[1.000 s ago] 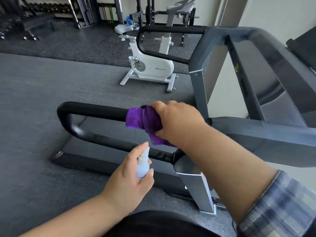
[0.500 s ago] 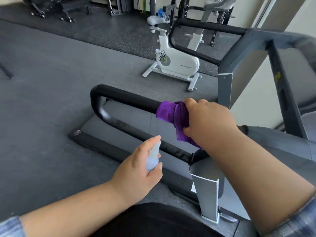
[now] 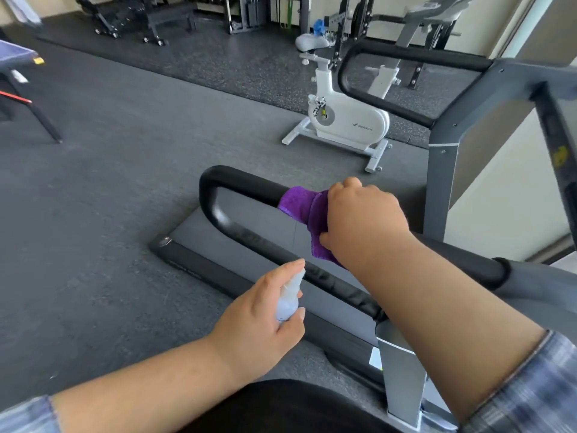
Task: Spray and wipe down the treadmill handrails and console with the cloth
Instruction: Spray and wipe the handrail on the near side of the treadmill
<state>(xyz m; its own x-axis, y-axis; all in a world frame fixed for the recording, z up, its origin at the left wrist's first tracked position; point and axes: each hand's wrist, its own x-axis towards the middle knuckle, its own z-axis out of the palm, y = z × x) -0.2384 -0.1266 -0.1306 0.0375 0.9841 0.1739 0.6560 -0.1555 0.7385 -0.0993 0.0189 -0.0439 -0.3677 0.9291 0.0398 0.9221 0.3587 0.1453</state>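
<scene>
My right hand (image 3: 362,220) grips a purple cloth (image 3: 301,207) wrapped over the upper bar of the near black treadmill handrail (image 3: 240,182), partway along it. Part of the cloth hangs below my palm. My left hand (image 3: 262,323) holds a small pale spray bottle (image 3: 288,300) upright just in front of the handrail's lower bar, index finger on its top. The far handrail (image 3: 415,56) loops out from the grey upright frame (image 3: 443,170). The console is out of view.
The treadmill deck (image 3: 249,232) lies below the near rail on a dark rubber floor. A white exercise bike (image 3: 346,117) stands beyond it. Weight racks and benches line the back wall. A table's edge (image 3: 15,54) shows at far left.
The view has swung left, shifting the treadmill rightward in frame. My right hand keeps the cloth on the upper bar, slightly farther along it; the left hand still holds the bottle.
</scene>
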